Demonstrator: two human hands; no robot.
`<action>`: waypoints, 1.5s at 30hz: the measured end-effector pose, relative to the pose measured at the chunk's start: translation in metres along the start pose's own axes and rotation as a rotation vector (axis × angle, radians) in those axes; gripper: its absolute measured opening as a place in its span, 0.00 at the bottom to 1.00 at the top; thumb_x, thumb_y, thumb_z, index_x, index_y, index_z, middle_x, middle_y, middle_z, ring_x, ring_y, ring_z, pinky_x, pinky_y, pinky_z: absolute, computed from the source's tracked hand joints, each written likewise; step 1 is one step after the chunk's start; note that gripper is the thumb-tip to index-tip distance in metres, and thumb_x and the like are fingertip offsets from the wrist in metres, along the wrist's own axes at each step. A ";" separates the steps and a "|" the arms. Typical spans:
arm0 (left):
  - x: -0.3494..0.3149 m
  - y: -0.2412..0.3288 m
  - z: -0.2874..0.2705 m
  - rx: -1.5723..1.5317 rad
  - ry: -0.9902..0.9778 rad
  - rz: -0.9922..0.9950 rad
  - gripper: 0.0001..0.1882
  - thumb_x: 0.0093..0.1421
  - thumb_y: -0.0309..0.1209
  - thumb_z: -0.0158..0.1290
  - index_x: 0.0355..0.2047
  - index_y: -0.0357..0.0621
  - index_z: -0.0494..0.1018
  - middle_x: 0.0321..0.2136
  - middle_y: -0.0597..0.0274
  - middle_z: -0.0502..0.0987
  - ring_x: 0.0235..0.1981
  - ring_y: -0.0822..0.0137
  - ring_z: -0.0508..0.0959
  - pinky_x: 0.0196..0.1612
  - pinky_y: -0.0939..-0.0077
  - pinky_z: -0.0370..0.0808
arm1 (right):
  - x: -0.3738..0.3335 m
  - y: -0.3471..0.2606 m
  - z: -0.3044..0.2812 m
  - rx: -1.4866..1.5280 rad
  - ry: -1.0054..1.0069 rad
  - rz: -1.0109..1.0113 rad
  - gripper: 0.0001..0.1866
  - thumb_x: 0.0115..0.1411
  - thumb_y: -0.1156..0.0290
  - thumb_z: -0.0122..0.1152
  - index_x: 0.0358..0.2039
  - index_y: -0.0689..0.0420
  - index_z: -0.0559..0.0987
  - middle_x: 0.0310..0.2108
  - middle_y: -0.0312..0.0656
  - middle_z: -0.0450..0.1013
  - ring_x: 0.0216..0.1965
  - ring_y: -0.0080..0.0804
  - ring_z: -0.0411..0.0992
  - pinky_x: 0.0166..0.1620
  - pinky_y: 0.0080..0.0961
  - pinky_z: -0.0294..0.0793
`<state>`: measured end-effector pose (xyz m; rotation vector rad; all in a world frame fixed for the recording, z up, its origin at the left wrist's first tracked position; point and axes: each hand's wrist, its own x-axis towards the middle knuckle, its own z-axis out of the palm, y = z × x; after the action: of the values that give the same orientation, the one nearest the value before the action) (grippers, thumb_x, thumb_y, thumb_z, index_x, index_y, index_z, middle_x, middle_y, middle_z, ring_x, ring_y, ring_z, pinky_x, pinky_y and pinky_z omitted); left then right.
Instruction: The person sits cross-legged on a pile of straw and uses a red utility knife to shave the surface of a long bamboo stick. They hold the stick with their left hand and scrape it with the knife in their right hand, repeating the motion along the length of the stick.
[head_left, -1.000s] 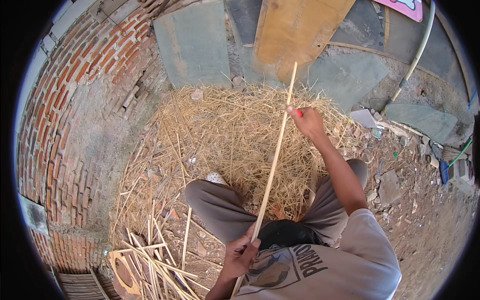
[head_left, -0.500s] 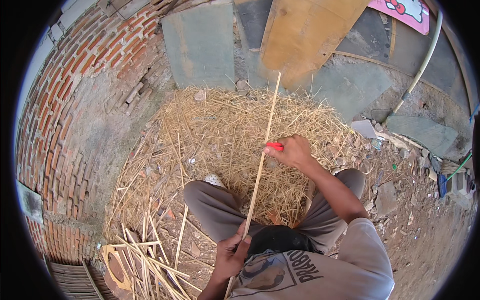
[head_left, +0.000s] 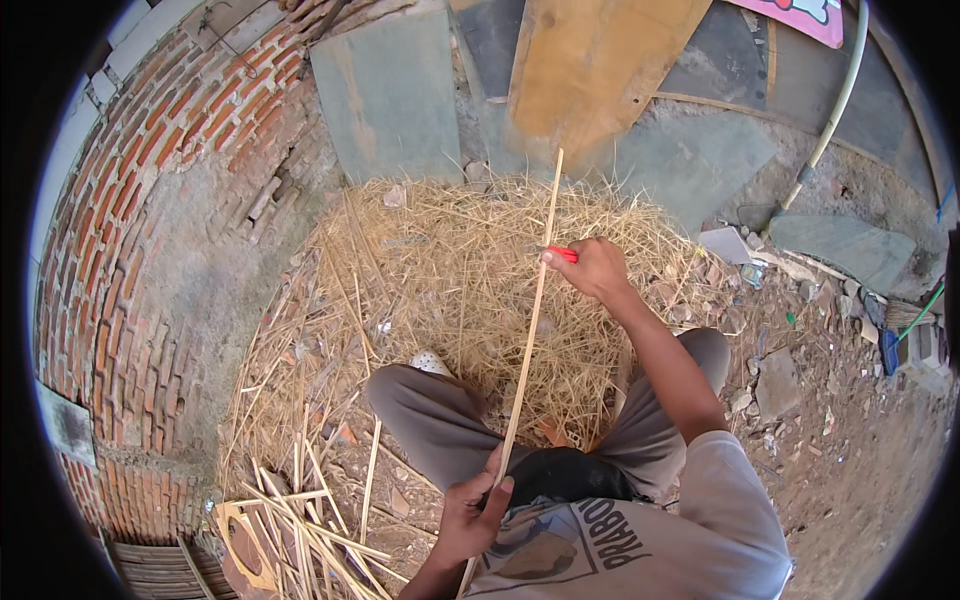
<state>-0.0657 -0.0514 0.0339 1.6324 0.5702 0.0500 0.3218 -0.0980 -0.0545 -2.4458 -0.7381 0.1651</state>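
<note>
A long, pale bamboo strip (head_left: 530, 360) slants from my lap up over the straw, its far tip reaching toward the leaning boards. Low on it, close to my body, my left hand (head_left: 474, 512) is wrapped round the strip, thumb along one side. My right hand (head_left: 594, 268), with the arm stretched out, grips a small red-handled knife (head_left: 564, 253) against the strip's upper part. Only a thin bit of its blade shows, lying across the strip. My right thumb presses close to the strip.
Thin straw-like shavings (head_left: 480, 260) are heaped before my crossed legs. More bamboo strips (head_left: 310, 535) lie in a pile at lower left, by a yellowish board with a round cutout (head_left: 240, 545). A brick wall (head_left: 140, 330) rises on the left. Boards (head_left: 390, 100) lean at the back.
My right hand and the knife have slid farther up the strip, away from my body. My left hand keeps its hold low on the strip. The whole view has shifted slightly.
</note>
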 end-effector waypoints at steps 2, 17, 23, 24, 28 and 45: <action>-0.006 0.003 0.002 0.001 -0.041 0.025 0.23 0.64 0.19 0.47 0.60 0.39 0.65 0.20 0.80 0.63 0.21 0.86 0.57 0.23 0.90 0.55 | 0.008 0.014 0.002 0.007 0.099 0.053 0.46 0.49 0.20 0.39 0.13 0.55 0.77 0.12 0.43 0.70 0.18 0.37 0.73 0.24 0.37 0.69; -0.004 -0.009 -0.018 0.083 0.177 0.060 0.22 0.64 0.23 0.49 0.59 0.37 0.65 0.16 0.78 0.58 0.19 0.85 0.55 0.21 0.88 0.53 | -0.122 -0.082 0.014 0.011 -0.124 -0.671 0.37 0.42 0.26 0.58 0.15 0.53 0.79 0.12 0.41 0.71 0.16 0.39 0.72 0.22 0.35 0.70; 0.010 0.002 -0.015 0.311 0.183 0.140 0.23 0.62 0.22 0.48 0.58 0.34 0.65 0.15 0.69 0.58 0.19 0.81 0.58 0.22 0.84 0.58 | -0.100 -0.067 0.031 -0.028 -0.031 -0.669 0.37 0.38 0.24 0.59 0.10 0.52 0.75 0.10 0.39 0.69 0.13 0.37 0.70 0.20 0.33 0.67; 0.012 -0.002 -0.014 0.285 0.180 0.158 0.23 0.61 0.22 0.48 0.58 0.33 0.65 0.15 0.68 0.59 0.19 0.81 0.59 0.23 0.84 0.60 | -0.097 -0.065 0.031 -0.035 -0.014 -0.671 0.38 0.38 0.24 0.59 0.10 0.52 0.75 0.09 0.38 0.69 0.12 0.37 0.69 0.19 0.33 0.67; 0.019 0.001 -0.022 0.307 0.059 0.117 0.22 0.61 0.21 0.47 0.57 0.32 0.65 0.18 0.65 0.66 0.22 0.81 0.61 0.25 0.84 0.63 | -0.090 -0.058 0.033 -0.026 0.069 -0.673 0.38 0.37 0.23 0.58 0.10 0.52 0.74 0.09 0.38 0.69 0.11 0.35 0.68 0.18 0.32 0.65; 0.006 0.002 -0.013 0.106 0.092 0.019 0.25 0.61 0.18 0.46 0.60 0.36 0.63 0.20 0.77 0.64 0.21 0.85 0.58 0.23 0.89 0.57 | -0.053 -0.029 0.024 -0.068 0.018 -0.286 0.40 0.48 0.23 0.49 0.13 0.53 0.77 0.09 0.41 0.68 0.13 0.40 0.71 0.19 0.37 0.68</action>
<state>-0.0639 -0.0373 0.0361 1.7456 0.6365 0.1113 0.2574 -0.0947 -0.0601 -2.3690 -1.0902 0.0070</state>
